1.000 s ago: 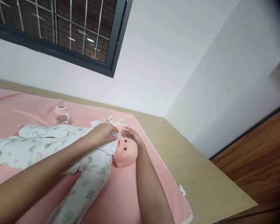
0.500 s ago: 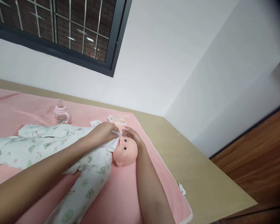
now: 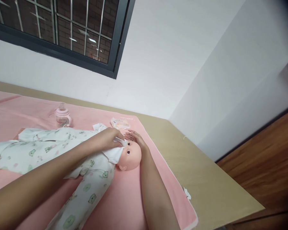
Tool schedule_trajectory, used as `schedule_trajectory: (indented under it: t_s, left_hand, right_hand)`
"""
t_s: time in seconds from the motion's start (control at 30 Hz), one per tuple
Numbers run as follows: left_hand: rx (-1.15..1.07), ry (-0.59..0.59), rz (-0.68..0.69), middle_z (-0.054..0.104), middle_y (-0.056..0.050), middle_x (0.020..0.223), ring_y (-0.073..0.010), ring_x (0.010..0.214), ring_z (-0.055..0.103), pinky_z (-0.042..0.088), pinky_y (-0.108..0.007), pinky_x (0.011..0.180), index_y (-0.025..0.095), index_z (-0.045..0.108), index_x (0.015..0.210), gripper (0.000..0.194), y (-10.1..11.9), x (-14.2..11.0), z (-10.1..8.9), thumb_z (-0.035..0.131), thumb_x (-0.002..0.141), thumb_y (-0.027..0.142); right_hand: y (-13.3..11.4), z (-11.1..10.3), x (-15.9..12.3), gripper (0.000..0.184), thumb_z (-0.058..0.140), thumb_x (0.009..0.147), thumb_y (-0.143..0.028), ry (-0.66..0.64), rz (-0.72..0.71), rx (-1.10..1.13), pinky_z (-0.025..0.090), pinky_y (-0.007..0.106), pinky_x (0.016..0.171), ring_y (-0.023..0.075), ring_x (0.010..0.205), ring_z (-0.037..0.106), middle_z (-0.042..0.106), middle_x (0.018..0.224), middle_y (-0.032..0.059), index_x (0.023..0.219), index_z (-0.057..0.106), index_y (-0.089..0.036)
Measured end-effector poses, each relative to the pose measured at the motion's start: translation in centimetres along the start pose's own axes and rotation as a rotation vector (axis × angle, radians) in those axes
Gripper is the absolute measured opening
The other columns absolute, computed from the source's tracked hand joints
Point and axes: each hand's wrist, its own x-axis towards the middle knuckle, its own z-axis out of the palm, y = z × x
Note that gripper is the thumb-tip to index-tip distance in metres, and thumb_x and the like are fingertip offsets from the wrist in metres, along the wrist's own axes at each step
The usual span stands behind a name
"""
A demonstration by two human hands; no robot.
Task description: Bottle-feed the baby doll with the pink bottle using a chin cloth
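Note:
A baby doll point(image 3: 133, 156) lies on its back in a white, bear-printed sleepsuit point(image 3: 96, 172), its head toward the right. My left hand point(image 3: 111, 138) is closed on a folded edge of a white cloth point(image 3: 114, 155) that lies around the doll's neck and chin. The cloth covers the doll's mouth, while both eyes show. At the far side of the doll's head, my right hand point(image 3: 137, 138) rests with its fingers stretched out, against or close beside the head. Contact there is partly hidden.
A pink baby bottle point(image 3: 62, 116) stands behind the doll on a pink blanket point(image 3: 124, 198). Near the hands lies a clear plastic packet point(image 3: 120, 123). The blanket covers part of a wooden surface point(image 3: 196, 169), with a small white scrap point(image 3: 187, 193) at its edge. A barred window point(image 3: 62, 32) is above.
My left hand has moved the cloth's edge slightly right and up over the doll's mouth, which showed before. My right hand has stayed in place.

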Motion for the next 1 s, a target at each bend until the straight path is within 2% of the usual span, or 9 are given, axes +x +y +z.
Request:
schedule_trajectory:
  t_s: [0.23, 0.43, 0.6, 0.8, 0.9, 1.0]
  left_hand:
    - [0.005, 0.058, -0.029, 0.074, -0.003, 0.098, -0.0243, 0.098, 0.066, 0.046, -0.028, 0.083, 0.019, 0.073, 0.089, 0.020, 0.0, 0.2, 0.0, 0.058, 0.077, 0.026]
    - [0.070, 0.066, -0.069, 0.073, -0.006, 0.106, -0.0265, 0.104, 0.064, 0.046, -0.029, 0.086, 0.017, 0.073, 0.091, 0.020, 0.4, 0.4, -0.3, 0.059, 0.079, 0.024]
    - [0.130, 0.049, -0.105, 0.073, -0.007, 0.104, -0.0270, 0.101, 0.065, 0.046, -0.030, 0.083, 0.016, 0.073, 0.095, 0.022, 0.7, 0.3, -0.5, 0.058, 0.080, 0.020]
    - [0.094, 0.150, -0.068, 0.072, -0.004, 0.106, -0.0245, 0.097, 0.065, 0.046, -0.030, 0.084, 0.018, 0.074, 0.097, 0.023, 0.3, -0.1, -1.7, 0.058, 0.083, 0.028]
    - [0.117, 0.207, -0.085, 0.068, -0.004, 0.118, -0.0242, 0.095, 0.065, 0.048, -0.031, 0.084, 0.020, 0.070, 0.116, 0.040, 0.1, -0.5, -2.8, 0.065, 0.080, 0.037]
    - [0.271, 0.282, -0.089, 0.058, -0.007, 0.135, -0.0289, 0.114, 0.057, 0.045, -0.036, 0.097, 0.019, 0.055, 0.138, 0.071, -0.2, -1.0, -3.6, 0.075, 0.074, 0.041]
  right_hand:
    - [-0.3, 0.3, -0.2, 0.029, 0.075, 0.074, -0.029, 0.006, 0.002, -0.032, 0.052, 0.039, 0.099, 0.0210, 0.092, 0.072, 0.074, 0.095, 0.0058, 0.099, 0.064, -0.020]
    - [-0.6, 0.6, -0.4, 0.028, 0.074, 0.074, -0.026, 0.030, 0.017, -0.056, 0.051, 0.038, 0.099, 0.0205, 0.093, 0.071, 0.074, 0.098, 0.0063, 0.099, 0.064, -0.020]
    - [-0.5, 0.5, -0.4, 0.029, 0.075, 0.074, -0.026, 0.015, 0.013, -0.032, 0.052, 0.038, 0.098, 0.0204, 0.093, 0.071, 0.073, 0.098, 0.0068, 0.100, 0.064, -0.019]
    - [-1.0, 1.0, -0.7, 0.033, 0.077, 0.073, -0.028, 0.008, 0.005, -0.038, 0.054, 0.040, 0.095, 0.0204, 0.092, 0.071, 0.072, 0.100, 0.0064, 0.102, 0.063, -0.019]
    - [-2.8, 2.2, -0.9, 0.035, 0.077, 0.074, -0.032, -0.041, -0.022, -0.098, 0.052, 0.040, 0.096, 0.0196, 0.096, 0.069, 0.070, 0.108, 0.0064, 0.104, 0.064, -0.021]
    - [-5.9, 4.3, -1.7, 0.034, 0.076, 0.074, -0.038, -0.089, -0.135, -0.241, 0.050, 0.037, 0.098, 0.0187, 0.099, 0.066, 0.067, 0.114, 0.0054, 0.103, 0.067, -0.022]
